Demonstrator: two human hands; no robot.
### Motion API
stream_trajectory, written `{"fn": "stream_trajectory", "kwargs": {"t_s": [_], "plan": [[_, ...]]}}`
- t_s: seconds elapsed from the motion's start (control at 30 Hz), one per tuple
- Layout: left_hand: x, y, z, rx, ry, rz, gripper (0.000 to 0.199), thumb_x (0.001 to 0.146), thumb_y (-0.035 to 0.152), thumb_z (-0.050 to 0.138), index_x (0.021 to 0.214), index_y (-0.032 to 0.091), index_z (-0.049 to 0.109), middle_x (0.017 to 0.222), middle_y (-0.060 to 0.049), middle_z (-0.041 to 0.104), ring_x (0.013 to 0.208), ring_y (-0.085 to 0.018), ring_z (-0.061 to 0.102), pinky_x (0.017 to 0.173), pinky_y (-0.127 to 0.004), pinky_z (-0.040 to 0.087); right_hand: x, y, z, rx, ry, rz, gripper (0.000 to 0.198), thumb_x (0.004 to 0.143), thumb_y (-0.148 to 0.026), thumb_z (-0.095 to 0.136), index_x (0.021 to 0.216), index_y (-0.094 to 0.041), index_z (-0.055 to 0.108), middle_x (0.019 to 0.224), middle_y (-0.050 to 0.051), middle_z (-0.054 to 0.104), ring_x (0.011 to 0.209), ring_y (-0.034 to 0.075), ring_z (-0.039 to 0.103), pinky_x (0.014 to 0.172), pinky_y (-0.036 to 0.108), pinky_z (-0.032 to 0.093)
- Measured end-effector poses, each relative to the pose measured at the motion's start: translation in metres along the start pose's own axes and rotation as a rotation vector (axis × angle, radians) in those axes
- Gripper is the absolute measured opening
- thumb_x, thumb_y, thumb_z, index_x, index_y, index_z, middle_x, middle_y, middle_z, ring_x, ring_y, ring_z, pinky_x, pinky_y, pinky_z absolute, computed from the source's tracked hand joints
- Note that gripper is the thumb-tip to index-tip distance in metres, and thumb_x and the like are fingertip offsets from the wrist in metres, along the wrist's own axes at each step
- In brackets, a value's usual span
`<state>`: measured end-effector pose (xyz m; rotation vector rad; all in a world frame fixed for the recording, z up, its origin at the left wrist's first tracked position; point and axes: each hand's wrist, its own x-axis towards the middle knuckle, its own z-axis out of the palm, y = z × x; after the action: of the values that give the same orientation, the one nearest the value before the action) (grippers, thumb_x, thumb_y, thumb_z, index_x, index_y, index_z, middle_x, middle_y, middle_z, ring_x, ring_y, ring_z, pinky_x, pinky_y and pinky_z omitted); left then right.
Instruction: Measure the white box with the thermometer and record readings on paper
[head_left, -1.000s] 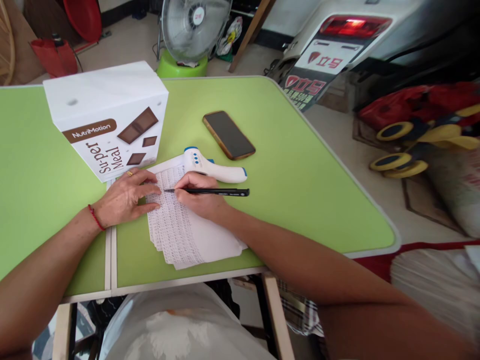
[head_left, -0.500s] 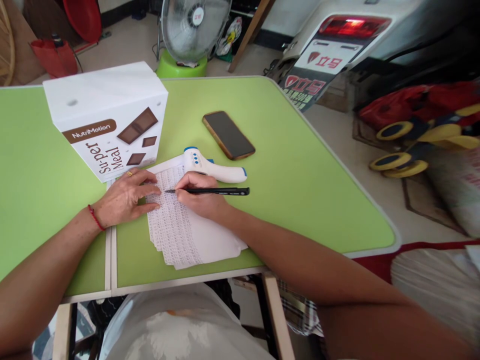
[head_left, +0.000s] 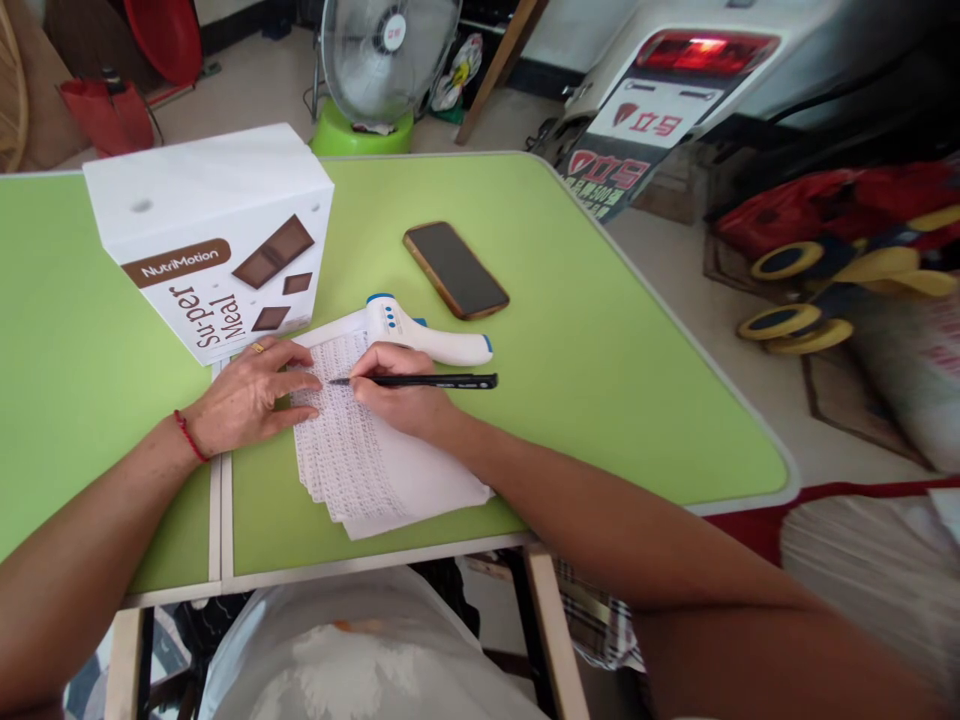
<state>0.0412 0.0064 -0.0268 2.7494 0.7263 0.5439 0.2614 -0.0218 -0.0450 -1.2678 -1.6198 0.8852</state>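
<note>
A black pen (head_left: pixel 442 381) is pinched in my right hand (head_left: pixel 401 388), its tip against a sheet of paper (head_left: pixel 352 450) covered in rows of small handwriting. Several sheets lie stacked unevenly, and the lower right part of the top one is blank. My left hand (head_left: pixel 251 392) rests with fingers spread, the fingertips on the left edge of the paper. A ring and a red bracelet are on that hand and wrist. Just beyond my right hand lies a white and blue infrared thermometer (head_left: pixel 431 340), touching the top of the papers.
A white NutriMotion box (head_left: pixel 217 250) stands behind my left hand. Farther right lies a smartphone (head_left: pixel 456 270). The green table (head_left: pixel 637 400) has a seam near my left wrist. Beyond it are a fan (head_left: pixel 390 60) on a green stool and a scooter's rear (head_left: pixel 675 100).
The whole view has shifted very slightly. Both hands, the pen and the papers keep practically the same positions.
</note>
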Motion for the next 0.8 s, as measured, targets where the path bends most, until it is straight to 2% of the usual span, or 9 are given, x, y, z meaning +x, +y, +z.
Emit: {"fn": "stream_trajectory", "kwargs": {"t_s": [0.17,0.67,0.8], "plan": [[0.0,-0.0006,0.0,-0.007,-0.007,-0.021,0.027,0.092,0.04,0.059,0.105,0.019,0.069,0.113,-0.012,0.061,0.103,-0.026,0.057,0.087,-0.041,0.049,0.0004,0.0004,0.0,0.049,0.005,0.013,0.005,0.064,-0.017,0.056,0.06,-0.02,0.055,0.054,-0.004,0.058,0.05,0.01,0.047,0.049,0.024,0.038],[-0.0002,-0.0001,-0.0006,0.008,0.008,0.017,0.027,0.092,0.037,0.06,0.105,0.015,0.069,0.112,-0.013,0.061,0.101,-0.027,0.058,0.087,-0.041,0.049,0.0005,-0.0004,-0.0007,0.017,-0.016,-0.029,0.008,0.064,-0.015,0.055,0.059,-0.02,0.053,0.052,-0.005,0.054,0.05,0.009,0.046,0.049,0.024,0.037],[-0.0002,-0.0001,0.0002,0.011,0.017,0.02,0.027,0.091,0.036,0.061,0.105,0.015,0.07,0.112,-0.013,0.061,0.101,-0.027,0.058,0.086,-0.041,0.05,0.0009,0.0013,-0.0008,0.041,-0.004,0.002,0.006,0.064,-0.016,0.056,0.059,-0.02,0.054,0.054,-0.004,0.056,0.05,0.009,0.046,0.049,0.024,0.037]]}}
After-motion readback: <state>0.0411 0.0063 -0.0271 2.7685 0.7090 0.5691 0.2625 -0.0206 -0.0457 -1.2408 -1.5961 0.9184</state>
